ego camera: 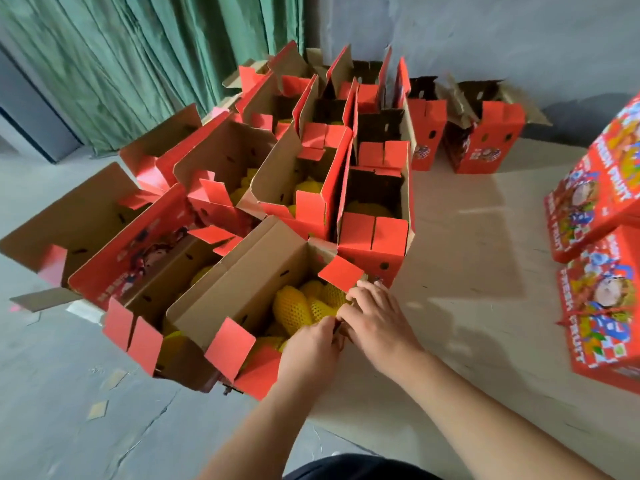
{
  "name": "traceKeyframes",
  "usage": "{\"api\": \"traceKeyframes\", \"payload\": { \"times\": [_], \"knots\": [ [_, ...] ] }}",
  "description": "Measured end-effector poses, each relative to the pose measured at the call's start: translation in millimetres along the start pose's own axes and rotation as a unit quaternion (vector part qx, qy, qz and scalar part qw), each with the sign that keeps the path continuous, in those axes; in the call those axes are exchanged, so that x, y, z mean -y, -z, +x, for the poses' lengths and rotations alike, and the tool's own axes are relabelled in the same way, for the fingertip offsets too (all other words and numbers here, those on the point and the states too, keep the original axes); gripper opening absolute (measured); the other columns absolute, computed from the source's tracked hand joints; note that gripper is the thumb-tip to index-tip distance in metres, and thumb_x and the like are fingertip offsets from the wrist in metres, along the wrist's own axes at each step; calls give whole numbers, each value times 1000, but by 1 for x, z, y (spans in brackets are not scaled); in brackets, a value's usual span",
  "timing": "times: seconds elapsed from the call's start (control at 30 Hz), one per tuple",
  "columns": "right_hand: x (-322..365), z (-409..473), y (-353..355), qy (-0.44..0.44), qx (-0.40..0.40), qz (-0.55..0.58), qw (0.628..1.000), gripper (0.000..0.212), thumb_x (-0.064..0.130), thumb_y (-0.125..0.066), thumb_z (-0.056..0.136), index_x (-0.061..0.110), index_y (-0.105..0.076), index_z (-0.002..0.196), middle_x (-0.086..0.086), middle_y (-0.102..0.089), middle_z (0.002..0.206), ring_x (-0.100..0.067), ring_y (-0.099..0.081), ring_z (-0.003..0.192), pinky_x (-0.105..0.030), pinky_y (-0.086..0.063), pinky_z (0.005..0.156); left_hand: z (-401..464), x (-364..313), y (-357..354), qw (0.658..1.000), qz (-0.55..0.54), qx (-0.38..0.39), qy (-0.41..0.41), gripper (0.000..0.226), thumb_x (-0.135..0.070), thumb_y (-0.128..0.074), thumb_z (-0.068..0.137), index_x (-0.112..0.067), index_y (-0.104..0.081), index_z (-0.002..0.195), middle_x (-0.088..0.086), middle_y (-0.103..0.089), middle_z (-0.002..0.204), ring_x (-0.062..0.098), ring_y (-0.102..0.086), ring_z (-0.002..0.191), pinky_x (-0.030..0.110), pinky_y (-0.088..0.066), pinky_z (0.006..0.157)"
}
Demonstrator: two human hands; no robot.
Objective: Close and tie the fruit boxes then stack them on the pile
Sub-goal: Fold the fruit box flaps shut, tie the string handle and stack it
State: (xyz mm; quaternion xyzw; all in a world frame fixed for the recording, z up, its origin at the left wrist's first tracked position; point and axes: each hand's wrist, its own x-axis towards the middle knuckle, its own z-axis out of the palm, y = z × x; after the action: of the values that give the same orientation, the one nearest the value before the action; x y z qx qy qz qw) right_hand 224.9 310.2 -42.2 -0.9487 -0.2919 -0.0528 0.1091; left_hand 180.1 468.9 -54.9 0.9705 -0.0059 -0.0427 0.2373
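Two hands at the near right rim of the nearest open box (242,271): left hand (311,348) with fingers curled down over the box edge, right hand (375,317) with fingers spread and bent, fingertips on the same edge just beside the left. Something dark and thin between the two hands, too small to tell what; cannot tell whether either hand actually pinches it. Box sits on the floor, bottom centre of view, all flaps up: long brown flap (239,268) standing on its far-left side, small red end flaps (341,273) at the far corner and (230,348) at the near corner. Inside: yellow fruit in foam netting (294,308), partly hidden by the hands. Crowded to the left and behind: a cluster of more open red boxes (304,174), flaps upright and overlapping, several showing yellow fruit; neighbour box (375,244) touching the far right corner of the worked box, another (145,306) pressed against its left side. Two more open boxes (485,140) further back near the wall, apart from the cluster. Closed, printed boxes in a pile (599,265) at the right edge, well apart from the hands, the lower one with red string (571,315) across its top. Pale sheet (467,271) on the floor between cluster and pile. Green curtain (138,64) behind, grey wall (485,36) to its right. Small paper scraps (98,408) on the concrete at lower left.
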Motion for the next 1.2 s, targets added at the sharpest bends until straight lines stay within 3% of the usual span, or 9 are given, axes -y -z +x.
{"api": "traceKeyframes", "payload": {
  "times": [0.07,0.2,0.33,0.53,0.73,0.93,1.03,1.13,1.2],
  "knots": [
    [-8,-19,2,-8,-23,-8,1000,11,24,-73,87,22,-69,97,-4,-60,110,-34,-56,123,-51,-32,121,-4,-3,-4,999,4,23,-37,20,-43,-51,102,-23,-52,100,3,-65,89,29,-61,83,44,-50,68],
    [-23,-69,-6,-27,-84,18,996,10,36,-66,88,27,-66,92,3,-50,94,-28,-53,103,-48,-27,121,-15,-12,-16,990,3,69,-120,18,-42,-50,102,-26,-57,107,-5,-66,97,22,-61,89,43,-50,74],
    [-34,-109,-6,-57,-110,17,992,11,40,-66,88,30,-68,88,6,-50,91,-27,-53,100,-45,-25,118,-27,-31,-33,981,3,96,-168,14,-39,-49,101,-27,-55,105,-5,-65,98,23,-60,90,44,-48,71],
    [-50,-142,12,-85,-131,19,987,14,41,-69,90,28,-70,85,4,-50,87,-26,-51,95,-47,-37,108,-29,-61,-43,964,-9,139,-228,18,-40,-51,100,-22,-56,101,-1,-67,96,27,-61,87,43,-43,67],
    [-70,-183,32,-104,-127,17,986,9,38,-72,89,29,-76,89,4,-53,88,-27,-54,95,-48,-41,104,-37,-99,-61,955,18,117,-271,33,-51,-43,107,-24,-63,109,4,-64,93,26,-60,83,39,-43,65],
    [-103,-260,54,-167,-145,1,975,18,38,-89,78,27,-75,81,8,-57,83,-26,-55,91,-46,-47,89,-45,-159,-86,900,46,153,-405,27,-35,-47,107,-21,-70,112,9,-65,91,29,-58,84,43,-49,68],
    [-122,-291,66,-184,-172,14,968,25,43,-75,87,23,-71,73,10,-57,77,-25,-56,84,-43,-48,78,-41,-192,-98,863,59,149,-479,19,-30,-55,105,-20,-70,105,5,-63,82,26,-56,75,37,-49,59],
    [-143,-316,75,-247,-245,99,932,31,35,-65,92,15,-62,70,9,-51,79,-17,-51,77,-32,-46,72,-37,-226,-116,835,111,153,-517,25,-31,-45,106,-23,-68,111,4,-60,85,24,-55,81,41,-49,64],
    [-156,-329,80,-346,-316,166,868,25,35,-65,91,15,-59,78,10,-45,90,-14,-52,80,-22,-45,73,-33,-244,-126,827,122,139,-531,26,-32,-43,107,-25,-69,105,3,-57,83,24,-56,81,42,-49,67]
  ]
}}
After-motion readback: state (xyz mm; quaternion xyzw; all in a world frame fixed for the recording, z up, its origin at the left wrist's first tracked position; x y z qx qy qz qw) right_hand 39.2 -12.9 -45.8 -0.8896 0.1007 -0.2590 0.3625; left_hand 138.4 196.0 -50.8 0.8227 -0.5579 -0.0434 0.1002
